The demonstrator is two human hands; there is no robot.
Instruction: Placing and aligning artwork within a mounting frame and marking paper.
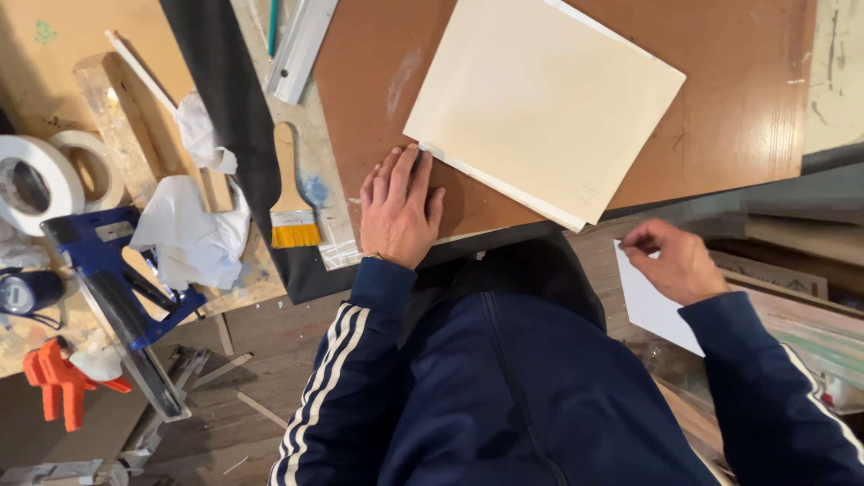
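Head view: navy striped-sleeve jacket [504,387] fills foreground | right hand [675,263] off table edge, fingers pinching thin white paper sheet [652,310] | left hand [399,209] flat, fingers extended, pinning corner of cream rectangular board [549,99] against brown hardboard sheet [720,117], likely steadying it | yellow-bristled wooden brush [292,193] parked beside left hand.

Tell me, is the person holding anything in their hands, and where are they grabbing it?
The right hand pinches a white sheet at its upper edge. The left hand holds nothing; it lies flat on the brown board, fingertips at the cream panel's corner.
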